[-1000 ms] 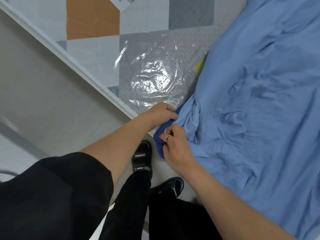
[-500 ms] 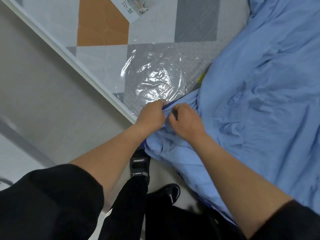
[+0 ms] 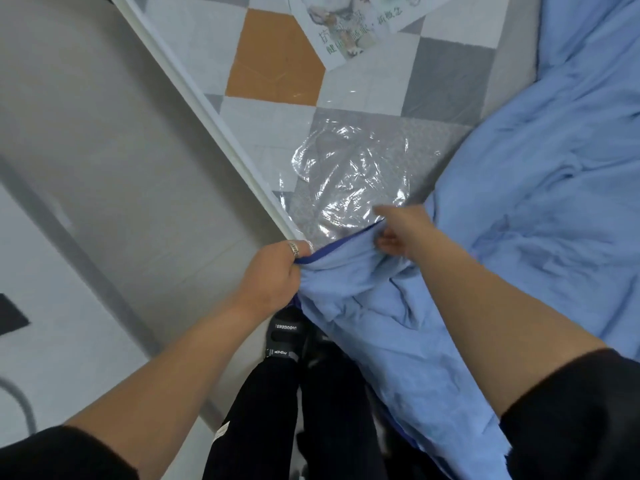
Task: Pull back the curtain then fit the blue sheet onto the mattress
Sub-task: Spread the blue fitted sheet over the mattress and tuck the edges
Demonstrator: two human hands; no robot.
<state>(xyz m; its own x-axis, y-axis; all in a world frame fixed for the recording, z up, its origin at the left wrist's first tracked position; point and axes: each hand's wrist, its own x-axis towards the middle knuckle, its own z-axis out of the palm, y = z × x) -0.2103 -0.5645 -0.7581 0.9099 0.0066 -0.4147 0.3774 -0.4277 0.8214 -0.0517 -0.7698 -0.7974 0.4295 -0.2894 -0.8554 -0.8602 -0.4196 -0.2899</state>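
Hands, bunched together on the cloth half a second back, are now drawing apart. Left hand (image 3: 273, 271) is gripping the dark hem (image 3: 341, 243) in a closed fist at the mattress (image 3: 277, 57) corner; right hand (image 3: 401, 233) is pinching the same hem further along, beside the plastic wrap (image 3: 346, 174). Blue sheet (image 3: 554, 202) is lying rumpled over the mattress's right side, one edge hanging toward the floor (image 3: 104, 168). Looks like the corner pocket is being opened, not yet hooked over.

I'm looking down on a pale grey smooth floor (image 3: 121, 150), evenly lit. A darker grey stripe (image 3: 74, 237) cuts diagonally across it, with a black rectangular patch (image 3: 10, 315) at the left edge.
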